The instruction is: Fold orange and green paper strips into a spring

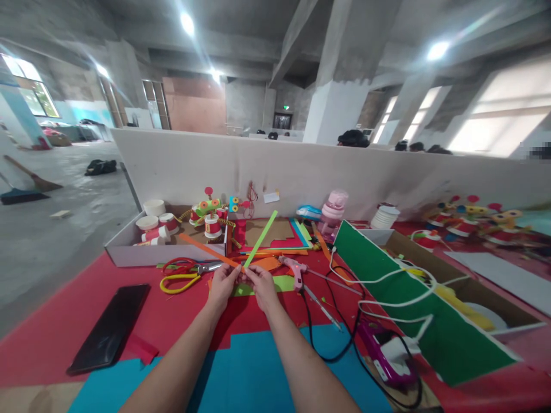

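Between my two hands an orange paper strip (205,248) and a light green paper strip (263,235) meet at their lower ends, spreading apart upward like a V. My left hand (224,283) pinches the low end of the orange strip. With its fingers closed, my right hand (260,282) grips the foot of the green strip. The fingertips of both hands nearly touch, and they hide the joint. Just right of my right hand lies a pink hot glue gun (294,272). Scissors with red and yellow handles (181,283) rest to the left of my left hand.
A white box (163,256) with paper cups and a craft figure stands back left. At right is a green-sided box (404,310) with white cables over it, near a purple power strip (385,355). A black phone (109,327) lies front left. Blue paper (241,373) covers the front.
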{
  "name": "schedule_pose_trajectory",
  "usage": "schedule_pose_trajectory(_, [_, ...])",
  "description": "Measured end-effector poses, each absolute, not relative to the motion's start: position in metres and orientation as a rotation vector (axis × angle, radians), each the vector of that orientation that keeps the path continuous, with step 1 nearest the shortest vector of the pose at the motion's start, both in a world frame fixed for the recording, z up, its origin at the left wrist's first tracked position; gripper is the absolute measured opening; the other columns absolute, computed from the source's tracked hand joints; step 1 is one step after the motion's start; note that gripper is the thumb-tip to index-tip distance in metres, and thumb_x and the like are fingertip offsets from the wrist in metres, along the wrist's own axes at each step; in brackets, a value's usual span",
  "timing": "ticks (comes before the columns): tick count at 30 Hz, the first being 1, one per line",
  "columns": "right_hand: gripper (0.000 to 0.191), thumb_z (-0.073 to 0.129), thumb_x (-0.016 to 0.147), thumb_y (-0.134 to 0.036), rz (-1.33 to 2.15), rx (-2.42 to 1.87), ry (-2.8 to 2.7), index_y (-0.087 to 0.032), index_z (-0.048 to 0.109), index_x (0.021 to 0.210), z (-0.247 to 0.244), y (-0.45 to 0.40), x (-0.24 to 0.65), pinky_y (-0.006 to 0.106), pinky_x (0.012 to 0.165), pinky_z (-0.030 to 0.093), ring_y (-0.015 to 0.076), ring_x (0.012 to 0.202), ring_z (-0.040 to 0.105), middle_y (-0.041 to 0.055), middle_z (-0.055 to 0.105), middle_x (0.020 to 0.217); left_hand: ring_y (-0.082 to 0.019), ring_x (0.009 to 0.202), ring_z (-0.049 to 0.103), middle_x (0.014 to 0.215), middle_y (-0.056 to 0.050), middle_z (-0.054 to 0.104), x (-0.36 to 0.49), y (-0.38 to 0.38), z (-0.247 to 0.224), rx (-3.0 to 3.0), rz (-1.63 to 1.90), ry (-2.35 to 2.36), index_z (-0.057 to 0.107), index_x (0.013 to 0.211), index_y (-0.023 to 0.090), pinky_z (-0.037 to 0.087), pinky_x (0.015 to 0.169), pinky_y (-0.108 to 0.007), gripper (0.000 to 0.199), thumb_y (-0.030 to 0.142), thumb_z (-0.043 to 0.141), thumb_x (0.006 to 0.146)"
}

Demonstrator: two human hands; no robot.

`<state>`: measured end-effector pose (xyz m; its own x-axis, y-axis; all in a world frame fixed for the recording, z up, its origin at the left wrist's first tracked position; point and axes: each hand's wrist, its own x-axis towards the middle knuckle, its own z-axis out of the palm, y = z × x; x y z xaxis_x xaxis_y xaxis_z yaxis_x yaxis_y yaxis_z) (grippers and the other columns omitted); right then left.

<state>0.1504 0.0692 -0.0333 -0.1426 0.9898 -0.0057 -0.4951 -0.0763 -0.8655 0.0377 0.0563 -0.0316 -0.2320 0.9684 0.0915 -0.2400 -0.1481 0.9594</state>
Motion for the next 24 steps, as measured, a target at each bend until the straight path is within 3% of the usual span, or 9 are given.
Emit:
schedule_pose_trajectory(14, [0.027, 0.084, 0.055, -0.033, 1.558, -0.745, -0.869, -0.017, 0.068, 0.070, -0.0322, 0.0687, 0.1507, 0.025, 0.062, 0.047, 0.0103, 0.054, 0.054, -0.0037, 0.062, 0.058, -0.010, 0.047, 0.051, 0.054, 0.002, 0.061, 0.0404, 0.0566, -0.0315, 1.015, 1.586, 1.100, 0.059, 0.067, 0.018, 0.038, 0.049, -0.022, 0.039, 0.052, 0.078, 0.063])
schedule_pose_trajectory(24, [0.035, 0.087, 0.052, -0.037, 1.575, -0.732, -0.892, -0.016, 0.067, 0.073, -0.0336, 0.0702, 0.1511, 0.025, 0.065, 0.049, 0.0103, 0.056, 0.057, -0.0025, 0.065, 0.062, -0.010, 0.048, 0.054, 0.055, 0.000, 0.063, 0.0391, 0.0572, -0.0325, 0.982, 1.588, 1.116, 0.060, 0.068, 0.016, 0.041, 0.050, -0.022, 0.042, 0.053, 0.079, 0.060])
